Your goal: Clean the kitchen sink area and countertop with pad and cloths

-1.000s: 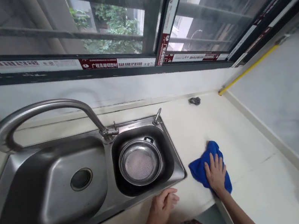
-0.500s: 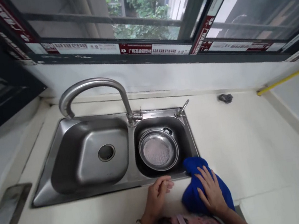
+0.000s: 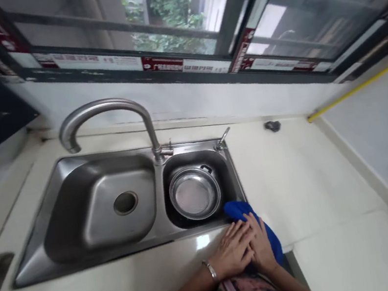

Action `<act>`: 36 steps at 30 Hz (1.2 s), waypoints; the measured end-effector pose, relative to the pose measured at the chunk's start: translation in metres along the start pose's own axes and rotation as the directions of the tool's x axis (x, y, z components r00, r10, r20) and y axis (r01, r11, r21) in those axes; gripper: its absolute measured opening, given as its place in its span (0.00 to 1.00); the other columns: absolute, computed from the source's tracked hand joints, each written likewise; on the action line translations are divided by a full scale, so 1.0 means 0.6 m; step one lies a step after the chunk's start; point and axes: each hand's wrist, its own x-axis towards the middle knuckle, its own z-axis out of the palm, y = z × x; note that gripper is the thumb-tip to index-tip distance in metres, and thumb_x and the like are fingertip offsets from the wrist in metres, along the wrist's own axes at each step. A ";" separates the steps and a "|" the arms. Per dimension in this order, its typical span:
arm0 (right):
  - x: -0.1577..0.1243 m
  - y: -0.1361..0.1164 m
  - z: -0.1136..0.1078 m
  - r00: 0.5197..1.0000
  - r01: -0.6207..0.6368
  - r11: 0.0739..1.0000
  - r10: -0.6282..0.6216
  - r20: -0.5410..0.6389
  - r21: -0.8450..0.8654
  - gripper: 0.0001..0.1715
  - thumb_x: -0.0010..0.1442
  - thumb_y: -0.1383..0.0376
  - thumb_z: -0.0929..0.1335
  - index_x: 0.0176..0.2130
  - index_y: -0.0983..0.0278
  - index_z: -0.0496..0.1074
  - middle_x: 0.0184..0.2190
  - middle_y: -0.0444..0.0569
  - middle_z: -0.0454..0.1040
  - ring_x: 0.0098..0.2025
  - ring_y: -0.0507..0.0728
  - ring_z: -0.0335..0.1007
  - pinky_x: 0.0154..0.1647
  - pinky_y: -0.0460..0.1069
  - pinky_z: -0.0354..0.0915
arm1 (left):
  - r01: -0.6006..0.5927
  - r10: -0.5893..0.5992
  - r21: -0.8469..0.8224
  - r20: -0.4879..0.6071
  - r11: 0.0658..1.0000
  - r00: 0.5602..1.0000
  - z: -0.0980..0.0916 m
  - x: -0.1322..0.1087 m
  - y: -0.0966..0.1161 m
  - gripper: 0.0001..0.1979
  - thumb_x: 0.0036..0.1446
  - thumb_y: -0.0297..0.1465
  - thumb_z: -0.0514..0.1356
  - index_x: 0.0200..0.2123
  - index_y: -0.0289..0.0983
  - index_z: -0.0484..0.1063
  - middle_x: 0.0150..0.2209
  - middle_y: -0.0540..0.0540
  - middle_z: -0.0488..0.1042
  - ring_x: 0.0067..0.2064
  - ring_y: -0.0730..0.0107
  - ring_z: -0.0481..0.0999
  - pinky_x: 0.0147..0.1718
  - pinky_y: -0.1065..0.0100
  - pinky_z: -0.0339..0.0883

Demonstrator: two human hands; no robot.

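A blue cloth lies on the counter's front edge at the right sink bowl, one end reaching over the bowl's rim. My right hand rests on the cloth with its fingers stretched out. Beside it, my left hand is laid with straight fingers, their tips meeting the right hand. Both hands cover the cloth's left part, so I cannot tell how it is folded there. In the right bowl sits a round metal strainer in a pan-like vessel with a black handle.
The double steel sink is set into a pale counter. A curved tap arches over the left bowl, and a small spout stands at the back right corner. Farther right lies a dark crumpled lump. Windows line the back.
My left hand has moved right, from the counter edge to against my right hand, and its fingers have straightened. The cloth is now more covered. The view has shifted right.
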 end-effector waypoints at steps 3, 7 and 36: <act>-0.020 -0.008 0.008 0.993 -0.110 0.992 0.108 -0.048 -0.053 0.38 0.72 0.57 0.57 0.76 0.58 0.44 0.72 0.58 0.57 0.76 0.69 0.45 0.72 0.73 0.52 | -0.061 0.053 0.146 0.061 0.987 0.997 0.046 0.032 -0.014 0.34 0.71 0.39 0.53 0.74 0.40 0.45 0.76 0.44 0.43 0.77 0.50 0.39 0.75 0.44 0.47; -0.049 -0.017 -0.001 0.965 -0.261 0.955 0.253 -0.073 -0.138 0.40 0.71 0.57 0.60 0.76 0.52 0.44 0.75 0.53 0.52 0.76 0.69 0.44 0.72 0.71 0.52 | -0.231 0.200 0.254 0.141 0.939 0.970 0.086 0.055 -0.021 0.35 0.70 0.41 0.54 0.74 0.42 0.45 0.77 0.46 0.39 0.77 0.49 0.37 0.75 0.44 0.45; 0.267 0.232 -0.051 0.950 -0.023 0.998 0.041 0.311 -0.059 0.56 0.63 0.57 0.67 0.77 0.64 0.36 0.78 0.63 0.32 0.78 0.73 0.28 0.75 0.74 0.35 | 0.175 0.086 0.628 -0.363 0.758 0.928 0.014 0.323 -0.098 0.37 0.66 0.34 0.56 0.73 0.32 0.47 0.75 0.34 0.49 0.75 0.38 0.48 0.66 0.40 0.64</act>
